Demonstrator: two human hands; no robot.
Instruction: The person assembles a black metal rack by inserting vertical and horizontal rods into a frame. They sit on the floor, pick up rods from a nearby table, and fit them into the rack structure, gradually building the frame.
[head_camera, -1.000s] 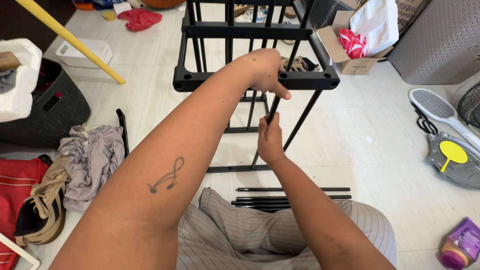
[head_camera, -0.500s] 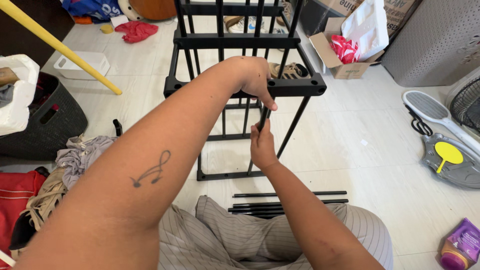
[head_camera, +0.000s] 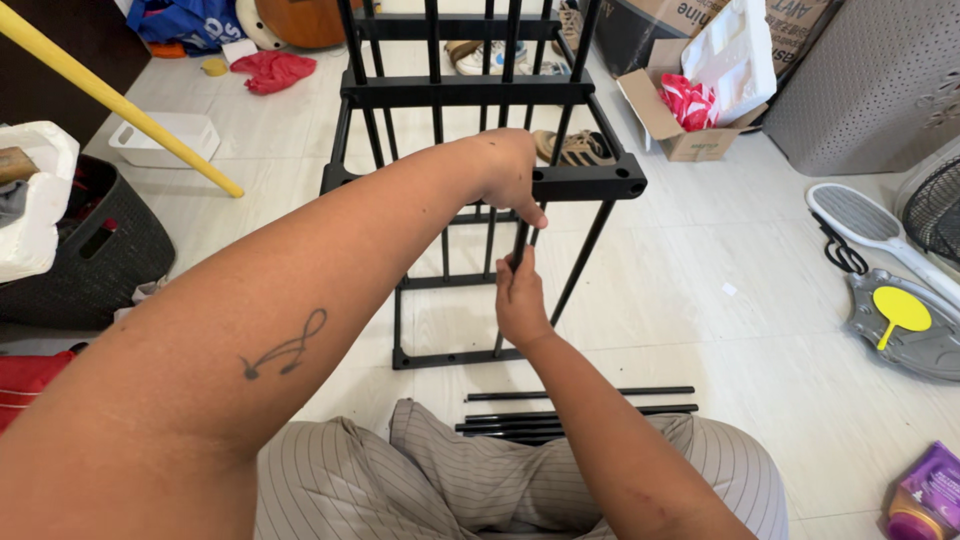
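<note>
A black metal rack (head_camera: 590, 183) of bars and thin rods stands on the pale tiled floor in front of me. My left hand (head_camera: 510, 170) grips the near top bar of the rack, thumb pointing down. Just below it my right hand (head_camera: 520, 300) is closed around a thin black rod (head_camera: 518, 245) that runs up to the underside of that bar. Several loose black rods (head_camera: 580, 410) lie on the floor by my knees, which are in striped trousers.
A dark basket (head_camera: 90, 250) and a yellow pole (head_camera: 120, 100) are at the left. A cardboard box (head_camera: 690, 130) with white foam, a grey bin (head_camera: 880, 80), a white racket-shaped swatter (head_camera: 880, 230), a fan, a grey plate with a yellow paddle (head_camera: 900, 310) and a purple bottle (head_camera: 920, 500) are at the right.
The view has shifted, so the rack and both hands sit lower-left in the frame and the clothes pile at the left has slid out of view. Both hands keep their grips.
</note>
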